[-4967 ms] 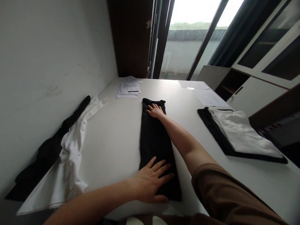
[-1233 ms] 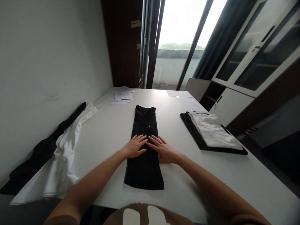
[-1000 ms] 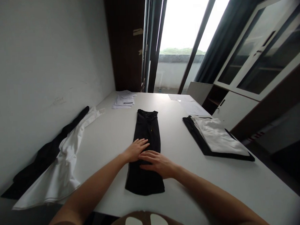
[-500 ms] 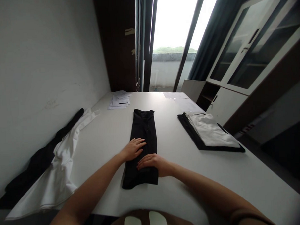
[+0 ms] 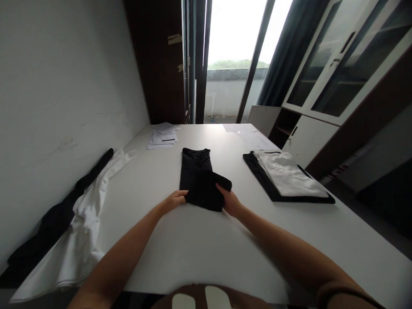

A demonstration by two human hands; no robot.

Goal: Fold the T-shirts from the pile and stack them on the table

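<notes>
A pair of black pants (image 5: 196,161) lies lengthwise on the white table in front of me, its waistband end pointing away. The near part is folded up over the rest, and its loose end stands out past the right edge. My left hand (image 5: 175,200) is closed on the left corner of the fold, with the fingertips partly hidden by the cloth. On the other side my right hand (image 5: 230,201) grips the turned-up end, thumb on top and the other fingers mostly out of sight underneath.
Folded clothes, a white garment (image 5: 285,174) on black ones (image 5: 267,186), lie to the right. Along the left wall a white garment (image 5: 88,223) and a black garment (image 5: 61,210) are loosely heaped. Papers (image 5: 163,135) sit at the table's (image 5: 155,252) far end.
Both hands were lying flat on the stretched-out pants. Now they hold the near end, which has been folded up and away from me, so the pants look shorter.
</notes>
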